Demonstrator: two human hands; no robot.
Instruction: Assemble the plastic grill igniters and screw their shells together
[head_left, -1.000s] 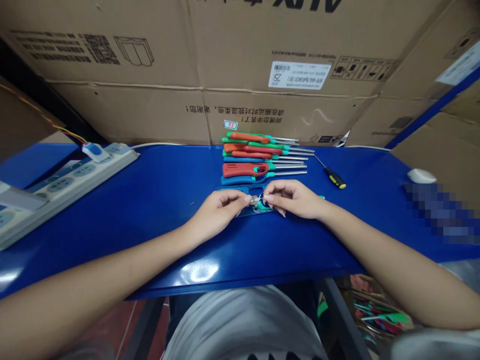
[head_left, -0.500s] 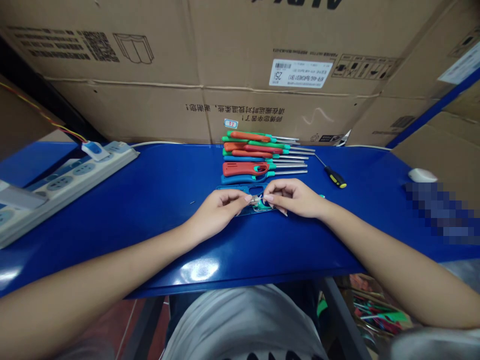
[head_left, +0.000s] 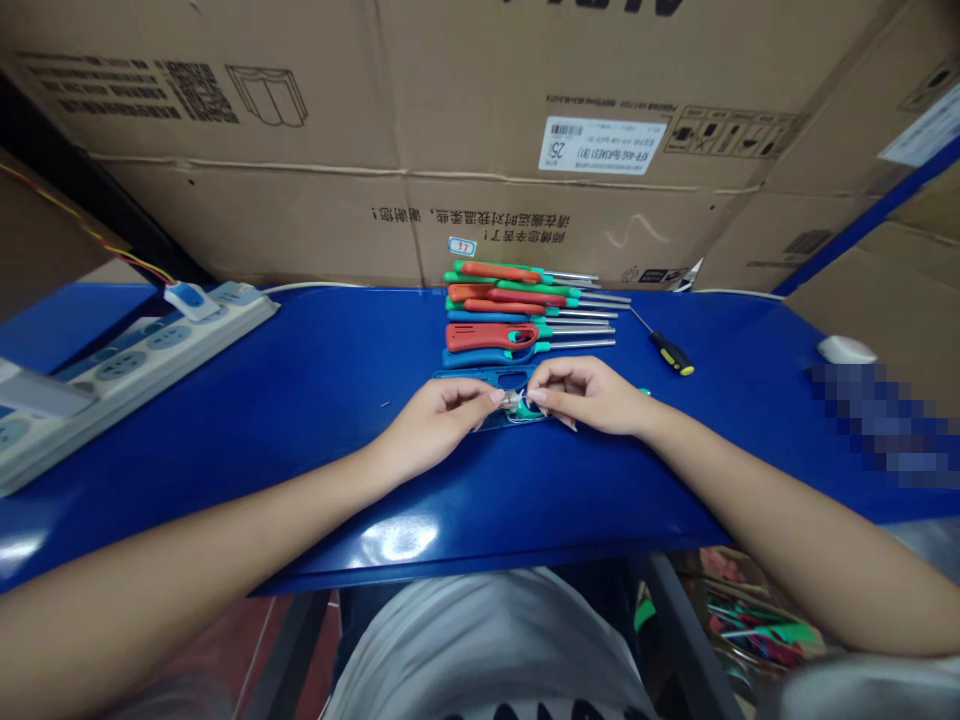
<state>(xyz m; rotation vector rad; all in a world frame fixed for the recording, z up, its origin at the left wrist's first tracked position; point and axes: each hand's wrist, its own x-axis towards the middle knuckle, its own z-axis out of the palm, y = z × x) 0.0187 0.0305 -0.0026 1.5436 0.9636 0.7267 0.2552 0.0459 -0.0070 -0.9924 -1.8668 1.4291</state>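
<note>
My left hand (head_left: 435, 420) and my right hand (head_left: 581, 395) meet at the middle of the blue table (head_left: 315, 400). Their fingertips pinch a small metal part (head_left: 512, 401) from both sides. The part sits over an open blue lighter shell (head_left: 487, 380) with a green piece, lying flat under my fingers. Just beyond my hands lies a row of long-nosed lighters (head_left: 510, 315) in red, green and blue, metal tubes pointing right.
A black and yellow screwdriver (head_left: 664, 350) lies to the right of the row. A white power strip (head_left: 127, 365) runs along the left. A white mouse (head_left: 846, 349) sits at far right. Cardboard boxes (head_left: 480, 150) wall the back. Coloured parts lie on the floor at lower right.
</note>
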